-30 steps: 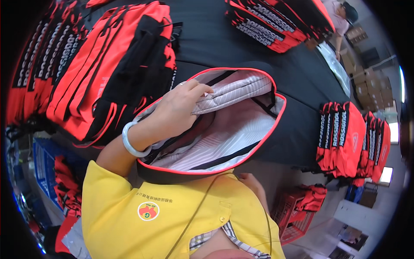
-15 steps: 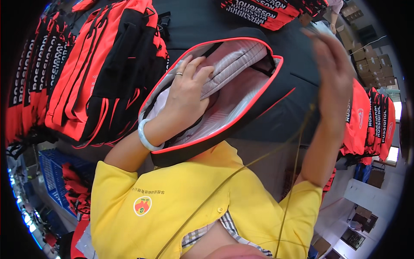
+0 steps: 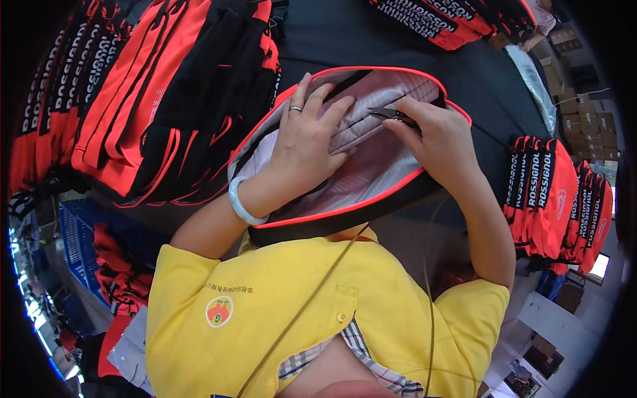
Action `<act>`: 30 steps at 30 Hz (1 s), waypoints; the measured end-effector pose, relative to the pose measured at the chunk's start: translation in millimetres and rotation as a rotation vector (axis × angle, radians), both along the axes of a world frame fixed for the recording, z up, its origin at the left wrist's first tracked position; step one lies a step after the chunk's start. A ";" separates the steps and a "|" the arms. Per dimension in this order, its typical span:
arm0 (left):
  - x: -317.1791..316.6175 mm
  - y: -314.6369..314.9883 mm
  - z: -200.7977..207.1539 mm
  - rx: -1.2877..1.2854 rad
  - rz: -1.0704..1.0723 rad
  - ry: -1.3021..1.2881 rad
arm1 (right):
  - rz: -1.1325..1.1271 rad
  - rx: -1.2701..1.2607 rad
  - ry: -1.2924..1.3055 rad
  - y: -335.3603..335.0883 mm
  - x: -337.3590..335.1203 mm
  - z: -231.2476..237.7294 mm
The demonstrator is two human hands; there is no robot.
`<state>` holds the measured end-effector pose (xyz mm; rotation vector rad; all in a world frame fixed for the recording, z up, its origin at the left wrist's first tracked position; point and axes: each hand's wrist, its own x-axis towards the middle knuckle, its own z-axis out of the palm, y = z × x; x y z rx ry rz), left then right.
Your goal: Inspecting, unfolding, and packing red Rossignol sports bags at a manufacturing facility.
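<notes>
An unzipped black bag (image 3: pixel 378 169) with red-orange edging lies in front of me, its pale grey lining showing. My left hand (image 3: pixel 298 146), with a ring and a pale bracelet on its wrist, reaches into the opening. Its fingers are spread over the grey padded divider (image 3: pixel 355 132) inside. In my right hand (image 3: pixel 441 136) is a pair of small dark thread snips (image 3: pixel 388 114). Their pointed blades face left above the lining, a short way from my left fingers. Part of the snips is hidden by the right fingers.
Red-and-black backpacks (image 3: pixel 172 99) stand in a row at the left. More red bags (image 3: pixel 544 192) are stacked at the right, others (image 3: pixel 438 20) at the far edge of the dark table (image 3: pixel 318 43). A blue crate (image 3: pixel 83 245) sits low at the left; cardboard boxes (image 3: pixel 587 126) are beyond.
My right hand has come down from the raised right side to the bag's opening, with the snips now visible in it. The left hand stays in the bag, fingers more spread.
</notes>
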<state>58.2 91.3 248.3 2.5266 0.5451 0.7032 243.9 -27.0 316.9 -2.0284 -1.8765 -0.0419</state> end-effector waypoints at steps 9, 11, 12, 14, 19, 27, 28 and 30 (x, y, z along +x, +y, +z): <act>-10.5 2.6 0.9 0.095 0.020 0.016 | 0.009 0.102 0.096 0.1 -7.7 -1.7; -11.4 0.9 0.2 0.038 -0.010 0.016 | -0.014 0.149 0.151 -2.2 -7.6 1.2; -10.8 2.6 -1.8 0.063 -0.032 0.019 | -0.019 0.145 0.141 -4.4 -6.3 2.2; -11.1 1.8 -8.3 0.054 -0.042 0.005 | -0.050 0.121 0.258 -6.5 -5.8 -0.5; -15.1 0.9 -9.9 0.002 -0.031 0.009 | -0.165 0.079 0.646 -5.4 -13.0 3.3; -18.8 4.4 -13.5 0.014 -0.029 -0.018 | -0.155 0.079 0.663 -5.3 -9.9 -6.4; -18.7 4.2 -14.4 0.008 -0.030 -0.016 | -0.161 0.066 0.628 -6.7 -9.3 -7.3; -18.5 3.5 -16.4 0.020 -0.027 -0.005 | -0.169 0.048 0.595 -8.8 -8.7 -9.2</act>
